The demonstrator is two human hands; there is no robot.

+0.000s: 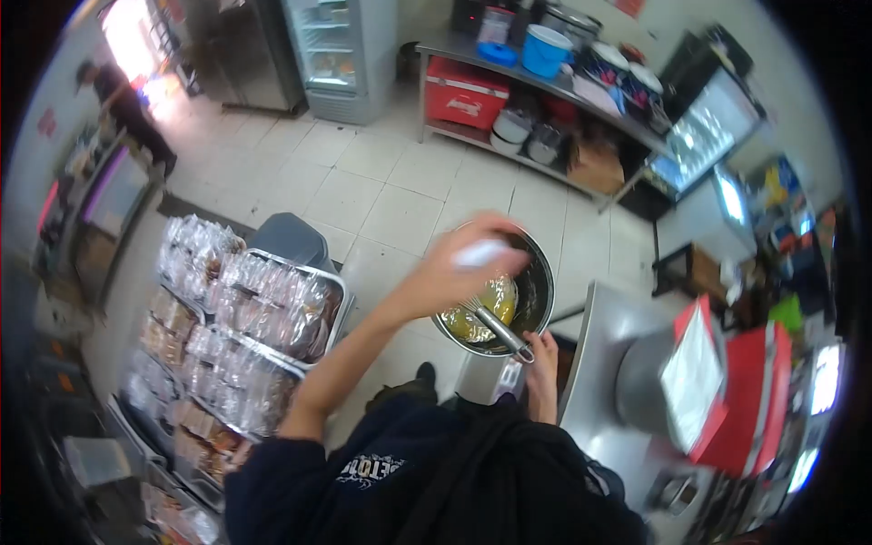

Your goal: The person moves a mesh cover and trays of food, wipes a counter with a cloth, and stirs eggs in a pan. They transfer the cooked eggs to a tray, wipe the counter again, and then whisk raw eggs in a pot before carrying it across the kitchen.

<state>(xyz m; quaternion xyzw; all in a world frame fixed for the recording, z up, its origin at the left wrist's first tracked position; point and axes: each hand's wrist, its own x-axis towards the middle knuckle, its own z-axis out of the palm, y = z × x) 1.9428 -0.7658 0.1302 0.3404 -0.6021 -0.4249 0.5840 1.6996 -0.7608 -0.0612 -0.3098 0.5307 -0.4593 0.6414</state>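
Note:
A round metal bowl [548, 309] holds a yellow, glossy mixture [498, 298]. A metal whisk [500, 329] leans inside it, its handle reaching over the near rim. Above the bowl, my left hand [468, 263] is blurred by motion, with its fingers curled round a small white object [481, 252] that I cannot make out. My right hand [541, 363] is at the near right rim, beside the whisk handle, with its fingers closed on the bowl's edge.
Trays of plastic-wrapped food [272, 309] stand at the left. On the right, a steel table [599, 363] bears a large grey pot [645, 381] and a red box [749, 400]. A shelf table [581, 95] is ahead. Another person [132, 113] stands far left.

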